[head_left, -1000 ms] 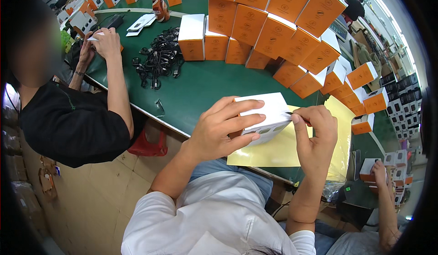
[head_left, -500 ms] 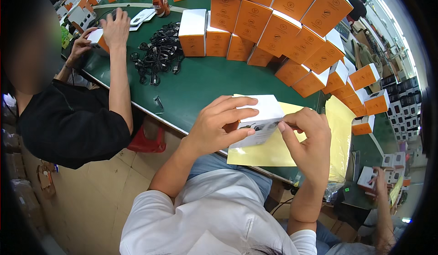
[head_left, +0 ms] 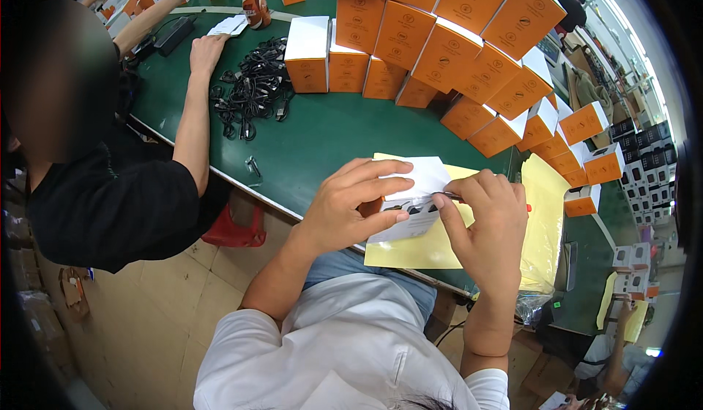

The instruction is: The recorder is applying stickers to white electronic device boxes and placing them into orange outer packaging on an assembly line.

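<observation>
Our left hand (head_left: 355, 199) has a fairly wide grip on a white box (head_left: 427, 172), with fingers spread over the top and the thumb against the near printed face. The box is near the middle of the bench (head_left: 322, 142), above or on a yellow sheet (head_left: 432, 255); we cannot tell whether its base touches the sheet.

Our right hand (head_left: 487, 208) has a narrow pinch on a slim dark tool (head_left: 447, 194), whose red end shows past the right side of the fist. Its working end meets the near top edge of the box, beside the thumb.

What has just changed is the place of that pinch: it has slid left, from the right corner to farther in along the edge. The left hand has hardly moved since half a second ago. We take this to mean that the work is now at the seam between top and near face, with the left hand steadying the box. Whether the tool has gone under the top panel is too small to tell.

At far left, a co-worker's hand (head_left: 208, 52) has moved from a box to the white cards (head_left: 229, 25), near the black cables (head_left: 254, 87). The stacked orange boxes (head_left: 405, 35) on the far side stand as before.
</observation>
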The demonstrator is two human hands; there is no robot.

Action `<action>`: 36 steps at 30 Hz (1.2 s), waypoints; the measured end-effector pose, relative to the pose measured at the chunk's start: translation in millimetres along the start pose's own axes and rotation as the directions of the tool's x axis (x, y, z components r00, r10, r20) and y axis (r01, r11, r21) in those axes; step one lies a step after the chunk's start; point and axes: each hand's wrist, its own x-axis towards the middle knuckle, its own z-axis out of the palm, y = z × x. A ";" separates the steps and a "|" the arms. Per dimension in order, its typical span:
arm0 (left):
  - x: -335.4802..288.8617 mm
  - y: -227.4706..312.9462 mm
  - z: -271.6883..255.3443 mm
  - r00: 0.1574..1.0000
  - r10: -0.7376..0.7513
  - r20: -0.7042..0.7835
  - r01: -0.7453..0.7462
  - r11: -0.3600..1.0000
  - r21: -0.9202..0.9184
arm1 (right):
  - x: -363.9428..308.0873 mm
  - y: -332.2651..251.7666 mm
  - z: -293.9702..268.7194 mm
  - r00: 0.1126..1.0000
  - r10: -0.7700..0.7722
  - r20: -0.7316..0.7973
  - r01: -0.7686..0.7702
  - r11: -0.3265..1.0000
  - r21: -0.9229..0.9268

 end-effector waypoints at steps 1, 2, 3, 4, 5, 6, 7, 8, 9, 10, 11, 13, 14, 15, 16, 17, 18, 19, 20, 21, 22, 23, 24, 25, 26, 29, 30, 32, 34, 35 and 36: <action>-0.2 -0.1 0.1 1.000 -0.005 0.002 0.005 1.000 0.002 | -0.4 -0.4 0.1 1.000 0.001 -0.001 -0.001 1.000 0.000; -0.3 -0.4 0.3 1.000 -0.005 0.003 0.005 1.000 0.002 | -0.9 -0.9 0.3 1.000 0.000 0.011 0.000 1.000 -0.001; -0.5 -0.9 0.5 1.000 0.009 -0.004 -0.009 1.000 0.001 | -1.0 -1.2 0.6 1.000 -0.001 0.023 0.001 1.000 -0.001; -0.7 -1.2 0.9 1.000 0.023 -0.011 -0.023 1.000 0.001 | -1.6 -0.8 2.5 1.000 0.000 0.022 0.000 1.000 -0.001; -0.8 -1.7 1.5 1.000 0.024 -0.010 -0.023 1.000 0.002 | -2.6 0.3 6.3 1.000 -0.003 0.006 0.003 1.000 -0.023; -1.1 -2.5 2.3 0.999 0.036 -0.027 -0.036 0.999 -0.003 | -3.2 0.9 9.1 1.000 -0.007 -0.010 0.006 0.999 -0.046; -1.1 -3.3 3.1 0.998 0.048 -0.043 -0.048 0.999 -0.009 | -3.5 0.9 10.3 1.000 -0.005 -0.011 0.005 0.999 -0.046; -1.6 -3.6 3.3 0.998 0.049 -0.042 -0.050 0.999 -0.009 | -4.0 0.5 11.2 1.000 -0.001 -0.011 0.000 0.998 -0.056; -2.5 -3.6 3.1 0.999 0.027 -0.034 -0.028 0.999 -0.033 | -4.1 0.6 12.0 1.000 0.004 -0.010 -0.005 0.998 -0.066; -2.9 -4.1 2.8 1.000 0.005 -0.026 -0.006 0.998 -0.056 | -4.2 1.9 13.5 1.000 0.006 -0.012 -0.007 0.998 -0.067; -2.9 -5.7 2.3 1.000 0.007 -0.024 -0.008 0.998 -0.055 | -4.0 3.6 15.0 1.000 0.020 -0.015 -0.021 0.999 -0.042; -3.6 -9.6 1.6 0.999 0.044 -0.010 -0.045 0.998 -0.054 | -3.2 4.3 15.8 0.999 0.036 -0.020 -0.036 0.999 -0.018; -3.6 -11.0 1.6 0.999 0.046 -0.008 -0.046 0.998 -0.053 | -2.8 3.2 15.9 0.997 0.074 0.010 -0.074 0.997 -0.003; -3.2 -12.2 1.6 0.997 0.082 -0.011 -0.082 0.996 -0.032 | -2.3 2.6 15.7 0.993 0.111 0.041 -0.112 0.994 0.011; -2.8 -14.0 1.6 0.993 0.116 -0.011 -0.116 0.993 -0.014 | -1.7 2.7 15.7 0.992 0.116 0.040 -0.116 0.993 0.010; -2.5 -15.3 1.2 0.993 0.116 -0.008 -0.116 0.993 -0.016 | -0.9 2.9 15.3 0.993 0.107 0.042 -0.107 0.994 -0.010; -2.3 -16.6 0.7 0.993 0.117 0.008 -0.117 0.993 -0.022 | 0.0 3.0 15.0 0.994 0.098 0.045 -0.097 0.995 -0.030; -2.5 -16.4 0.0 0.993 0.118 0.023 -0.117 0.993 -0.024 | 1.3 2.4 13.6 0.994 0.099 0.043 -0.098 0.995 -0.029; -3.2 -16.4 0.0 0.993 0.118 0.024 -0.118 0.993 -0.023 | 2.9 1.7 12.2 0.996 0.082 0.045 -0.079 0.995 -0.056; -4.5 -16.8 0.4 0.993 0.118 0.027 -0.118 0.993 -0.026 | 4.2 1.2 11.0 0.997 0.065 0.047 -0.060 0.995 -0.084; -5.1 -17.3 0.7 0.992 0.119 0.029 -0.119 0.992 -0.030 | 5.3 1.0 9.7 0.997 0.065 0.046 -0.061 0.995 -0.084; -5.7 -18.1 1.0 0.992 0.120 0.029 -0.119 0.992 -0.030 | 6.2 0.7 8.7 0.995 0.065 0.077 -0.058 0.994 -0.088; -6.4 -18.9 1.5 0.990 0.137 0.032 -0.137 0.990 -0.028 | 7.0 0.5 7.6 0.992 0.066 0.108 -0.056 0.994 -0.092; -6.9 -19.0 1.6 0.988 0.154 0.033 -0.153 0.988 -0.026 | 7.9 0.3 6.4 0.992 0.065 0.108 -0.055 0.994 -0.092; -7.6 -18.0 2.3 0.988 0.154 0.033 -0.153 0.988 -0.026 | 8.6 0.2 5.2 0.988 0.057 0.144 -0.044 0.995 -0.093; -9.9 -15.9 4.4 0.986 0.156 0.060 -0.155 0.988 -0.022 | 10.0 1.6 4.0 0.967 0.082 0.240 -0.059 0.993 -0.105; -10.8 -16.6 4.7 0.984 0.168 0.065 -0.168 0.986 -0.015 | 10.5 2.2 3.8 0.947 0.116 0.301 -0.084 0.989 -0.118; -11.4 -15.6 5.6 0.981 0.181 0.070 -0.181 0.984 -0.007 | 13.1 4.0 3.5 0.932 0.116 0.344 -0.075 0.989 -0.129; -10.7 -10.1 7.0 0.982 0.174 0.076 -0.174 0.985 -0.002 | 13.5 5.4 2.8 0.915 0.119 0.386 -0.070 0.988 -0.139; -10.1 -4.3 6.9 0.981 0.174 0.079 -0.175 0.985 -0.003 | 12.9 6.0 2.5 0.909 0.110 0.402 -0.062 0.990 -0.130; -9.3 3.9 6.4 0.991 0.123 0.044 -0.121 0.991 -0.052 | 12.2 6.4 2.2 0.903 0.101 0.418 -0.056 0.991 -0.120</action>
